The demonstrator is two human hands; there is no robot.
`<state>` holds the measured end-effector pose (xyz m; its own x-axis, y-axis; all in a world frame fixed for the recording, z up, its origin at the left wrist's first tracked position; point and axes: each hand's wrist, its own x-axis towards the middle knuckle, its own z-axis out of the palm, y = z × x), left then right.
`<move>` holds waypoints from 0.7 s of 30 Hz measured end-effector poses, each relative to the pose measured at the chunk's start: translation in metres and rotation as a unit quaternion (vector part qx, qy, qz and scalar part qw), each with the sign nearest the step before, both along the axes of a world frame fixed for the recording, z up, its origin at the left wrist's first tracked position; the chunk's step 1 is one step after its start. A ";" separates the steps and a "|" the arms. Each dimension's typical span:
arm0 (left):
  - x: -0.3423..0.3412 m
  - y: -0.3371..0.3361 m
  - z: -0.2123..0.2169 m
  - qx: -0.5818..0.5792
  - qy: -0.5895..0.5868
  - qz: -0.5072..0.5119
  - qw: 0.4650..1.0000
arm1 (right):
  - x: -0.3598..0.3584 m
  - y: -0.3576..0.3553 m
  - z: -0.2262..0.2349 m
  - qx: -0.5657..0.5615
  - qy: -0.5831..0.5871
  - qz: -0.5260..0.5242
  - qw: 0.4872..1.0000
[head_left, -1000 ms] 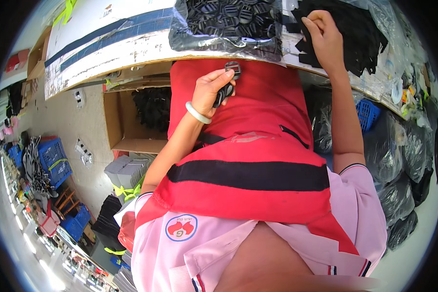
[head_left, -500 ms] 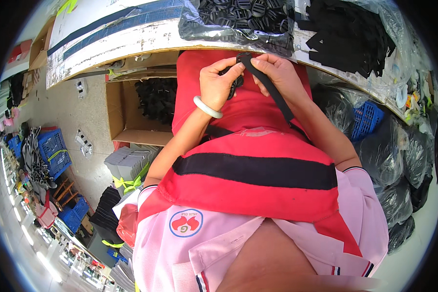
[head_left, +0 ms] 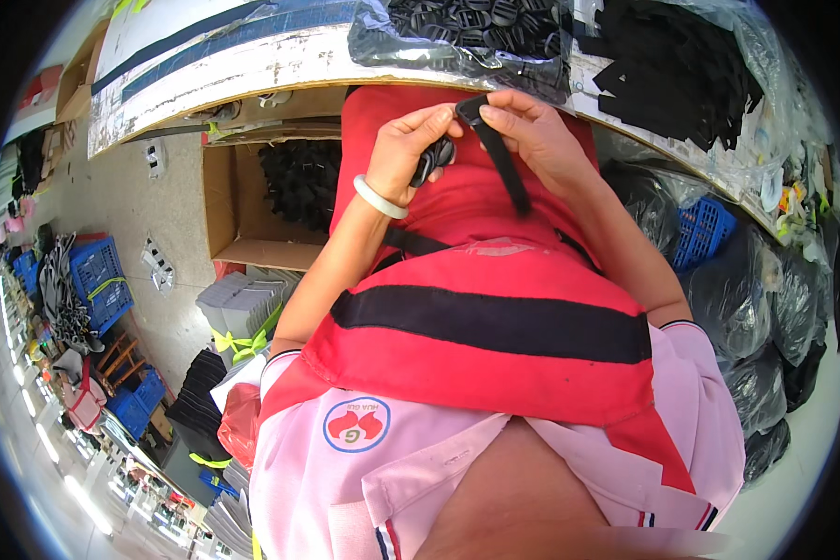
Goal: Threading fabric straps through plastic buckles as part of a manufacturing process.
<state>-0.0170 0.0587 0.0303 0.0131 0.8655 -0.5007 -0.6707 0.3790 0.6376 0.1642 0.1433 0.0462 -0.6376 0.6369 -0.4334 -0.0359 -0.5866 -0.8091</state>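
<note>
Above my red-aproned lap, both hands meet near the table's front edge. My left hand (head_left: 406, 154) is closed, with black plastic buckles (head_left: 432, 161) held in its curled fingers. Its thumb and fingertip reach to the side of another black buckle (head_left: 471, 110); whether they grip it I cannot tell. My right hand (head_left: 537, 135) pinches a black webbing strap (head_left: 504, 168) at that buckle. The strap's upper end is at the buckle and its free end hangs down over the apron. How the webbing runs through the buckle is partly hidden by my fingers.
On the white worktable (head_left: 289, 70) lie an open clear bag of black buckles (head_left: 467, 28) and a pile of black strap pieces (head_left: 672, 75). A cardboard box (head_left: 238, 201) with black pieces stands below left. Black plastic bags (head_left: 733, 299) and a blue basket (head_left: 700, 233) are at right.
My left hand has shifted slightly left and turned, showing more of the buckles in it. The right hand has risen slightly, and the strap's hanging end has swung left.
</note>
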 end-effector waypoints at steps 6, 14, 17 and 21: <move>0.009 0.003 0.006 -0.004 0.026 0.013 1.000 | -0.014 -0.017 0.009 0.328 0.052 -0.115 0.936; 0.015 0.007 0.024 0.071 0.176 0.037 0.981 | -0.005 -0.014 0.029 0.347 -0.002 -0.085 0.934; 0.015 0.004 0.020 0.064 0.211 0.047 0.974 | -0.008 -0.021 0.041 0.309 -0.009 -0.101 0.946; 0.014 0.000 0.013 0.083 0.248 0.075 0.962 | -0.010 -0.017 0.054 0.258 -0.082 -0.072 0.960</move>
